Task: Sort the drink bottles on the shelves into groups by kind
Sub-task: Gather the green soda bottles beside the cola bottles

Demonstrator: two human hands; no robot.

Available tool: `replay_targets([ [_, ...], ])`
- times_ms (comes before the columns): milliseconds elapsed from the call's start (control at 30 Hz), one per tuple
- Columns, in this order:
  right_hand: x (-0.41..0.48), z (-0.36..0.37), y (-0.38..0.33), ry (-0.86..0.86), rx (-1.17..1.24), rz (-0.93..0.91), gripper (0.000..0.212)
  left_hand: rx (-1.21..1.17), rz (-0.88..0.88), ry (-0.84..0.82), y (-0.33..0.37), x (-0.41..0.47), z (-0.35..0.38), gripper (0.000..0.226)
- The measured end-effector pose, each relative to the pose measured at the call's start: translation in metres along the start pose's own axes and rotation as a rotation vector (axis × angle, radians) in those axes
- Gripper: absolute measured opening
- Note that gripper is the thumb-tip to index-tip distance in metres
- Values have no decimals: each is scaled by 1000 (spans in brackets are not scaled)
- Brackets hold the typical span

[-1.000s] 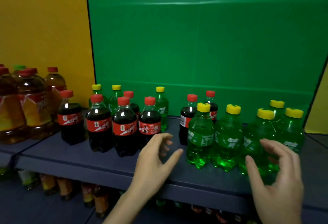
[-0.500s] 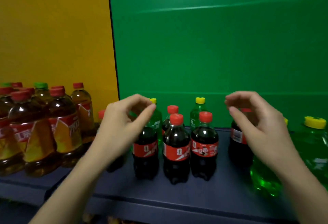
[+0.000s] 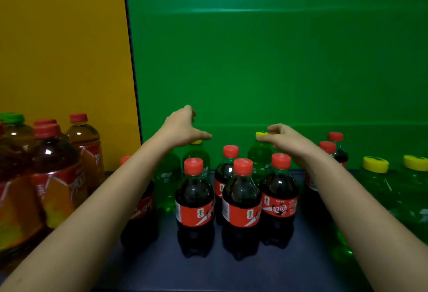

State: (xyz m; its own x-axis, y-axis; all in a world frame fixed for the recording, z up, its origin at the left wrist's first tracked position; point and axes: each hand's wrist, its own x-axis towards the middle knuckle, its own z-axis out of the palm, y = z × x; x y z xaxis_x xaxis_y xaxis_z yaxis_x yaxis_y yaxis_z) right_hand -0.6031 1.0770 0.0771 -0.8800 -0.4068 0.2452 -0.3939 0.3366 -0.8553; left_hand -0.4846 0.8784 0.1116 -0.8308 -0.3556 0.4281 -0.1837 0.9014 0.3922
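Over the back row of the shelf, the left hand hovers with fingers loosely spread and thumb out, just above the yellow cap of a green bottle, holding nothing. The right hand has its fingertips pinched on the cap of a second green bottle. Both bottles stand upright behind the colas. Tea bottles crowd the left end; more green ones stand at the right. These small full bottles look light but smooth and rounded, likely slippery at the belly; the ridged cap and neck probably offer the surest hold, lifting straight up clear of the red caps in front.
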Motion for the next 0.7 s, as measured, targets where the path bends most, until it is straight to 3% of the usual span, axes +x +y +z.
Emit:
replay_targets([
  [133, 3, 6, 6, -97, -49, 78, 46, 164, -45, -221, -4, 12, 7, 74],
  [200, 6, 6, 10, -150, -28, 108, 51, 273, -32, -269, -2, 15, 10, 72],
  [367, 4, 11, 18, -263, -100, 74, 38, 410, -35, -440, 0, 21, 15, 89],
  [533, 9, 14, 25, -181, -261, 48, 67, 371, -17, -391, -2, 23, 21, 84],
  [600, 5, 15, 22, -154, -313, 33, 64, 347, -19, -342, -3, 22, 23, 79],
  [700, 2, 12, 19, -78, -295, -24, 41, 312, -25, -256, -2, 21, 24, 76],
])
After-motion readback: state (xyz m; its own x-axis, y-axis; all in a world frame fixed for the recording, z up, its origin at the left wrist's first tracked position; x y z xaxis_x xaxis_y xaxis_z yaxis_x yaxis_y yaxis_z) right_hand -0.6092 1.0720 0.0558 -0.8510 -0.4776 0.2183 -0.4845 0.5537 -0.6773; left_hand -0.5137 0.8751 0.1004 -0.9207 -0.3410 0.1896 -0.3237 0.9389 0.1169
